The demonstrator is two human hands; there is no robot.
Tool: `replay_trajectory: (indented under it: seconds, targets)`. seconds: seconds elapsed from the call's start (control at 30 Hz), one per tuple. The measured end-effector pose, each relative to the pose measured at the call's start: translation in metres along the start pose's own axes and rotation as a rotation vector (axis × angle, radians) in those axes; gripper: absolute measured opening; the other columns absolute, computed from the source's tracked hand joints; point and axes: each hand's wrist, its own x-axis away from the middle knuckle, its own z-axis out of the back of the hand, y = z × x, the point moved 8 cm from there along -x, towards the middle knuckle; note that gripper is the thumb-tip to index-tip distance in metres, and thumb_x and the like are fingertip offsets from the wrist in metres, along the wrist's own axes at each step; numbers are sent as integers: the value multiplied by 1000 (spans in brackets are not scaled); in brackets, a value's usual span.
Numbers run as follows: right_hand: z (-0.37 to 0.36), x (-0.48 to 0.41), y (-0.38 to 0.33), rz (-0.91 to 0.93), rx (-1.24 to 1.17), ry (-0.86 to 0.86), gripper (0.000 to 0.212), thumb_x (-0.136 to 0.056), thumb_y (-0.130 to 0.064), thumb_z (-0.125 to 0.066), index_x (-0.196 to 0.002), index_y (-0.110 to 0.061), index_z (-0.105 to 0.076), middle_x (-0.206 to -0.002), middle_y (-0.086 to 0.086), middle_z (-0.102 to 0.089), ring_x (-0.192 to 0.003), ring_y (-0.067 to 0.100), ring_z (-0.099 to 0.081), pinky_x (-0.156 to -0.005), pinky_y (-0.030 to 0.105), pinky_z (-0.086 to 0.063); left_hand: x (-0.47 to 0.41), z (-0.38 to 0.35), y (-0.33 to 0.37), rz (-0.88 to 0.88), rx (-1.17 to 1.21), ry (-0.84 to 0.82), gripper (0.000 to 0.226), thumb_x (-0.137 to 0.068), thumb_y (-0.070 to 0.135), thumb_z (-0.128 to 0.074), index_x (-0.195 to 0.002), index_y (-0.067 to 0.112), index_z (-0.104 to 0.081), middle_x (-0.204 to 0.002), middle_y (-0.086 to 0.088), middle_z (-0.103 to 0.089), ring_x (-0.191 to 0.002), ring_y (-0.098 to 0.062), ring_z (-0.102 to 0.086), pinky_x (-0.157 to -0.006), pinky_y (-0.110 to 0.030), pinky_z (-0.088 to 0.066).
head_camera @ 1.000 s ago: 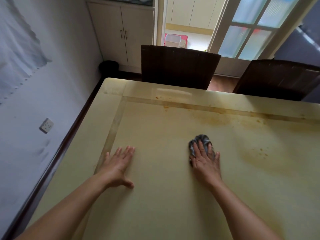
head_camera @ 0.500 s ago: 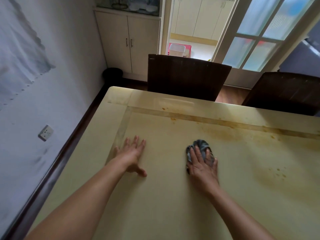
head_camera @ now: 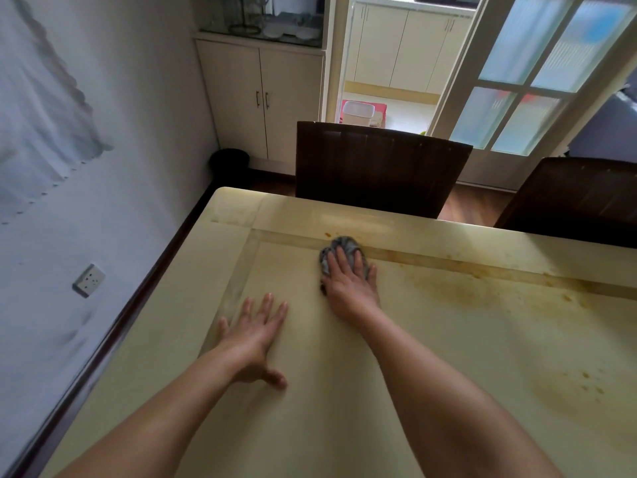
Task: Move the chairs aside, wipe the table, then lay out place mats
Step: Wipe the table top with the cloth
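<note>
A cream table (head_camera: 448, 357) with orange-brown stains fills the lower view. My right hand (head_camera: 350, 282) presses a grey cloth (head_camera: 339, 248) flat against the table, near the stained inlay strip at the far side; its fingers lie straight over the cloth. My left hand (head_camera: 255, 334) rests flat on the table with fingers spread, closer to me and to the left. Two dark brown chairs stand at the far edge: one (head_camera: 375, 167) straight ahead, another (head_camera: 579, 194) at the right. No place mats are in view.
A wall with a socket (head_camera: 89, 280) runs close along the table's left edge. A black bin (head_camera: 229, 163) sits by a cream cabinet (head_camera: 262, 94). Glass-paned doors (head_camera: 524, 88) stand behind the chairs, with a doorway to a kitchen beyond.
My right hand has pushed the cloth away from me, up to the stained strip near the far edge. The left hand stays flat on the table. The view has tilted upward.
</note>
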Motion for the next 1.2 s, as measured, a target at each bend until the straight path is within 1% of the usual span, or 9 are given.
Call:
replay_trajectory:
  seconds: [0.2,0.27,0.37,0.5,0.7,0.83,0.9,1.0,1.2]
  targets:
    - [15,30,99,-195,-15,71,57,-100,-42,-15,-150,-30,10,-156,-9,21,-144,20,22,-115,48,16,3,1,-1,10,12,-7,129,-65,60,-74,-147,32,22,-154,2,32,-143,-27,26,-112,-62,0]
    - [15,38,112,-248,-24,76,58,-100,-42,-16,-150,-27,10,-157,-9,20,-144,21,20,-114,49,16,3,7,2,17,-22,8,129,-64,62,-73,-148,31,20,-155,0,29,-145,-28,22,-113,-60,-2]
    - [11,36,108,-288,-44,55,58,-101,-41,-16,-150,-26,9,-157,-8,20,-144,24,20,-113,51,16,-5,32,17,12,-52,96,127,-66,64,-71,-149,29,19,-156,-3,26,-145,-30,19,-114,-60,-3]
    - [10,25,93,-203,-4,36,58,-101,-40,-19,-150,-27,9,-156,-8,22,-143,26,23,-114,52,16,-38,71,37,-3,43,147,126,-67,60,-72,-147,32,21,-155,-2,29,-143,-33,24,-111,-67,0]
    - [8,-10,28,133,123,27,58,-101,-39,-23,-150,-32,6,-157,-10,18,-143,21,24,-116,49,15,-75,77,33,70,85,3,125,-68,58,-73,-147,34,20,-154,2,32,-142,-32,27,-108,-72,-3]
    - [9,-59,-15,241,95,38,56,-100,-37,-24,-150,-34,0,-158,-13,12,-145,21,19,-114,49,16,-80,74,34,65,88,-13,125,-68,57,-74,-148,32,19,-154,3,32,-142,-32,27,-108,-72,-4]
    - [13,-86,-26,228,66,40,54,-100,-36,-21,-150,-35,-1,-158,-14,11,-145,21,18,-113,50,17,-81,73,33,70,85,-21,127,-67,57,-74,-148,31,20,-153,3,33,-142,-32,28,-107,-73,-3]
    - [22,-116,-22,140,45,18,54,-100,-33,-20,-150,-33,0,-158,-14,12,-145,23,18,-112,53,17,-82,72,32,73,80,-31,128,-67,58,-74,-147,32,23,-153,4,35,-142,-30,27,-107,-73,-4]
    - [46,-127,38,-24,17,61,62,-99,-30,-26,-151,-28,6,-157,-8,19,-143,28,22,-112,55,13,-82,70,28,68,71,-32,126,-67,61,-72,-146,35,24,-151,6,37,-142,-28,28,-108,-71,-5]
